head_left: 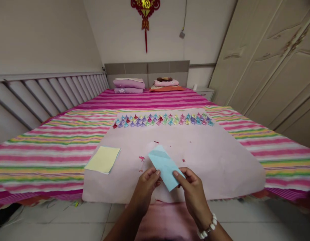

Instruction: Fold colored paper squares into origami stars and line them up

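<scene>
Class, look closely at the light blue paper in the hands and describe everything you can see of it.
The light blue paper is a thin, flat oblong with straight edges, seemingly folded, with a paler patch and a darker band near its far end. It slants from far left to near right over the pale pink sheet; whether it touches it is unclear. The left hand grips about midway along its left side, the right hand close to its right-hand corner.

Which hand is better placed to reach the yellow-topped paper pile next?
Probably the left hand: it's nearer the paper pile, while the right hand is farther away. Both hands hold the blue paper.
</scene>
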The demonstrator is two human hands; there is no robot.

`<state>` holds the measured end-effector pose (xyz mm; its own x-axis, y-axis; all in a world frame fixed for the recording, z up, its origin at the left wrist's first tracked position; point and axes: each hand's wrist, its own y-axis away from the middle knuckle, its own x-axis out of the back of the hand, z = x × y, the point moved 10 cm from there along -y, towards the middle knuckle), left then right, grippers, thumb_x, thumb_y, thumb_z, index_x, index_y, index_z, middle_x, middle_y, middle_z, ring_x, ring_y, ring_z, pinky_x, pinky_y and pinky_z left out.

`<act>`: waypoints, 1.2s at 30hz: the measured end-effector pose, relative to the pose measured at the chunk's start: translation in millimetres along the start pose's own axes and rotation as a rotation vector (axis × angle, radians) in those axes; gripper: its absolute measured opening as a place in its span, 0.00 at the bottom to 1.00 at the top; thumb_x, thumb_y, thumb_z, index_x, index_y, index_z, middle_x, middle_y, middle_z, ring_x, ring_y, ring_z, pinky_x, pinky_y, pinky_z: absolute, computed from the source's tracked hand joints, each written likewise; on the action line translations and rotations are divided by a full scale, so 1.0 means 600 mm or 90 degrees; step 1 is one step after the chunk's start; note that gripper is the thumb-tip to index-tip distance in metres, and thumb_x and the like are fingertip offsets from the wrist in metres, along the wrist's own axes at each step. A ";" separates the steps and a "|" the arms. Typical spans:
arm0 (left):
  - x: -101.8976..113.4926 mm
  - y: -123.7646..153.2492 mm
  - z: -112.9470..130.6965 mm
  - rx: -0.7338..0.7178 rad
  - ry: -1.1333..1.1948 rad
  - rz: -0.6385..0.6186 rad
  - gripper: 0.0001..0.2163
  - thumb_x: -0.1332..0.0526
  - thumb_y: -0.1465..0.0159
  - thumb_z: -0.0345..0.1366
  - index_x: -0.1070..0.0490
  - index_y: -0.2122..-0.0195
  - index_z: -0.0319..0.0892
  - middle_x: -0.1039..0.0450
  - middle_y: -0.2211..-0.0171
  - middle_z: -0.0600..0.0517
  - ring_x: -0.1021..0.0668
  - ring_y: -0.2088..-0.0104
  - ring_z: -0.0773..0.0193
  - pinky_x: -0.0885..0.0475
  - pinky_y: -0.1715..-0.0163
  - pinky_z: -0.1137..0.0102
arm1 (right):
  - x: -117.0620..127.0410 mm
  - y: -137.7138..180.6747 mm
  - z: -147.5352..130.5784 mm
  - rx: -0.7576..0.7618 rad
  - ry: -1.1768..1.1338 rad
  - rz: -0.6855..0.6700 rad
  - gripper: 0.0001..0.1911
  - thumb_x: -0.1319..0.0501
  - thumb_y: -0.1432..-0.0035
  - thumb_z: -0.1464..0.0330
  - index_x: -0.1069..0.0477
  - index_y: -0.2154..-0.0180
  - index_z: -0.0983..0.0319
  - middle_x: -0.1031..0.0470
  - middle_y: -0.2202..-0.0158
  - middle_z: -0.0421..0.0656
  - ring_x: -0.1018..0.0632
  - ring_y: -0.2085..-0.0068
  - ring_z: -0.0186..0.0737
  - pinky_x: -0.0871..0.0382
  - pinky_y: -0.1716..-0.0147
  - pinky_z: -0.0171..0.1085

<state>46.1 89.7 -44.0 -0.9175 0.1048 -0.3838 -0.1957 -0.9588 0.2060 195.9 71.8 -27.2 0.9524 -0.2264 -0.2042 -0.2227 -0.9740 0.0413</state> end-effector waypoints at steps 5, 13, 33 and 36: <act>-0.011 0.003 0.007 -0.029 -0.004 -0.022 0.11 0.38 0.41 0.43 0.25 0.66 0.39 0.28 0.73 0.52 0.29 0.72 0.67 0.34 0.67 0.72 | -0.013 0.005 0.002 -0.010 -0.022 -0.059 0.13 0.33 0.51 0.59 0.28 0.73 0.62 0.30 0.78 0.38 0.33 0.75 0.32 0.39 0.75 0.32; -0.005 0.014 0.053 -0.090 -0.167 0.004 0.11 0.34 0.47 0.43 0.26 0.74 0.38 0.29 0.78 0.54 0.29 0.75 0.67 0.33 0.73 0.74 | -0.018 -0.002 -0.010 -0.061 -0.157 -0.093 0.13 0.30 0.54 0.62 0.24 0.66 0.61 0.24 0.72 0.41 0.27 0.70 0.36 0.33 0.69 0.33; 0.011 0.014 0.050 -0.027 -0.035 0.070 0.11 0.32 0.48 0.40 0.27 0.72 0.37 0.28 0.77 0.53 0.28 0.76 0.69 0.31 0.73 0.73 | -0.023 0.041 -0.087 0.366 0.253 -0.130 0.36 0.30 0.54 0.66 0.38 0.43 0.50 0.48 0.35 0.45 0.39 0.40 0.55 0.40 0.46 0.52; 0.004 0.018 0.053 -0.022 -0.012 0.061 0.11 0.32 0.48 0.40 0.27 0.72 0.37 0.26 0.76 0.52 0.27 0.76 0.69 0.30 0.74 0.73 | -0.041 0.064 -0.098 0.486 0.389 -0.146 0.28 0.34 0.49 0.71 0.33 0.46 0.49 0.55 0.33 0.41 0.46 0.36 0.56 0.45 0.44 0.56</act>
<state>30.7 87.9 -14.1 -0.9380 0.0164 -0.3463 -0.0946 -0.9731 0.2100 176.3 39.7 37.0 0.8850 -0.2070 0.4170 0.1095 -0.7779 -0.6187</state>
